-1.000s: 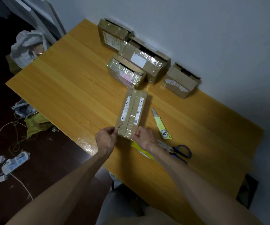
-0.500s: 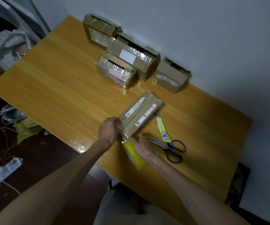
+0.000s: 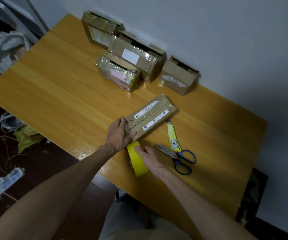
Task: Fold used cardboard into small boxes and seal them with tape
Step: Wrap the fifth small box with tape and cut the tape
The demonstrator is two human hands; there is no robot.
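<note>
Cardboard box, flat and brown with white labels and old tape along its seam, lies on the wooden table near the front edge. The left hand grips its near end, fingers curled over it. Just beside, the right hand holds a yellow tape roll. Sealing looks to be starting: a free tape end needs pulling across the seam. A utility knife and scissors lie alongside.
</note>
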